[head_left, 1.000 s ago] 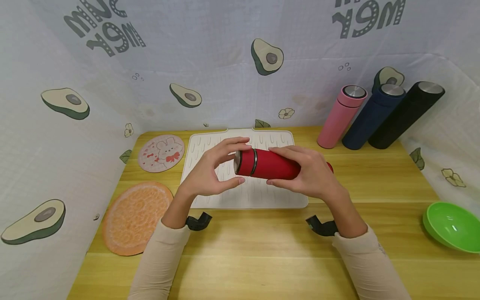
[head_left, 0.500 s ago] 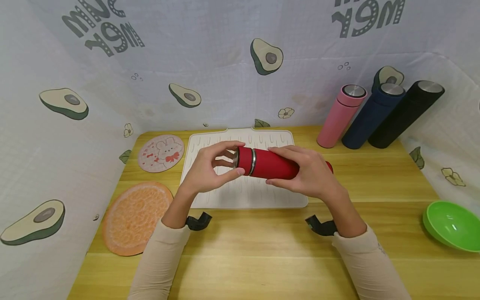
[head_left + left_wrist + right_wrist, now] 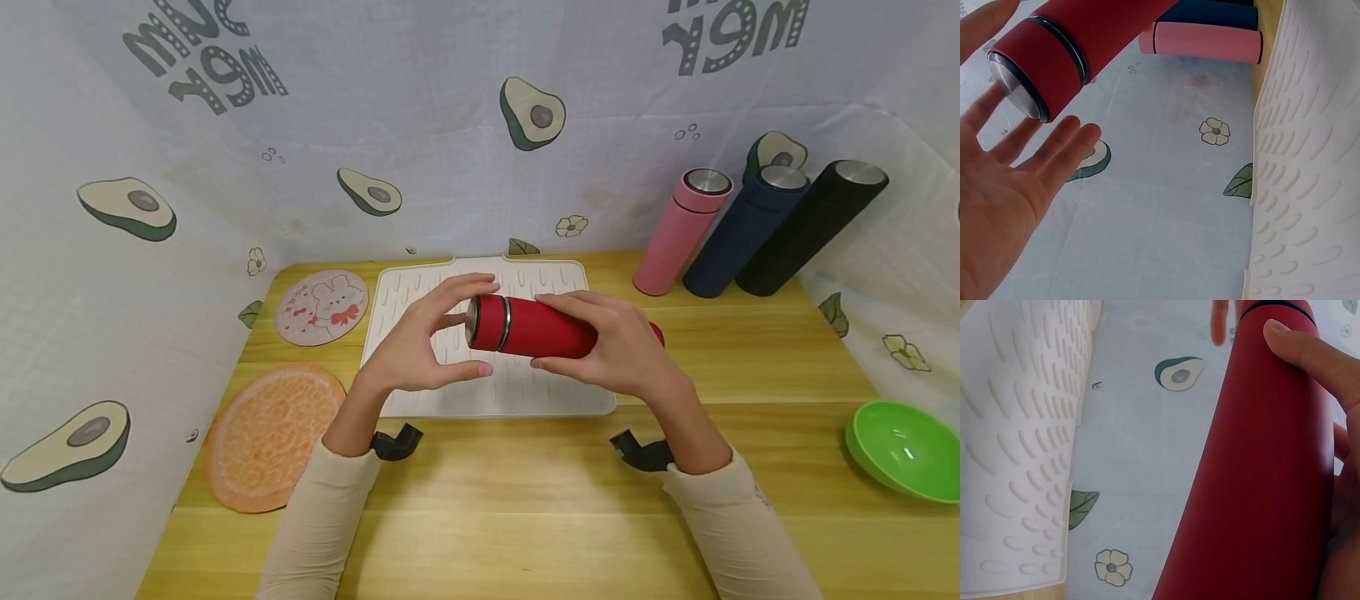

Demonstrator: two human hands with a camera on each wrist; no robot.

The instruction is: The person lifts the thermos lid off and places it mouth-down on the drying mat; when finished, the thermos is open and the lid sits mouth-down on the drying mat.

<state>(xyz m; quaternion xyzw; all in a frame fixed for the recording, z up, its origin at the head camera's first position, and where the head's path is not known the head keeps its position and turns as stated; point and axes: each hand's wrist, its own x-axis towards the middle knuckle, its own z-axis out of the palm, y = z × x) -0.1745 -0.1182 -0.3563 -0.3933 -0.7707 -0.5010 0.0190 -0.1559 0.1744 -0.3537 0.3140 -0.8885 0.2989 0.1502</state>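
Note:
A red thermos (image 3: 551, 327) with a silver-topped lid (image 3: 490, 322) lies nearly level in the air over a white ridged mat (image 3: 495, 392). My right hand (image 3: 626, 346) grips its body, thumb on the near side and fingers over the far side. Around the lid end, my left hand (image 3: 412, 350) is spread, thumb below and fingers above, with a gap between thumb and lid. In the left wrist view the left fingers (image 3: 1054, 156) are extended beside the lid's metal end; whether any fingertip touches it, I cannot tell. The lid is on the thermos.
Pink (image 3: 678, 237), navy (image 3: 742, 237) and black (image 3: 810, 233) thermoses stand at the back right. A green bowl (image 3: 903, 454) sits at the right edge. On the left lie a round rabbit-print mat (image 3: 322, 307) and an orange-slice mat (image 3: 273, 437). A patterned cloth (image 3: 450, 125) hangs behind.
Half a second ago my left thumb and fingers closed on the lid; now they are spread apart from it again, as one second ago. My right hand has kept its grip with little movement.

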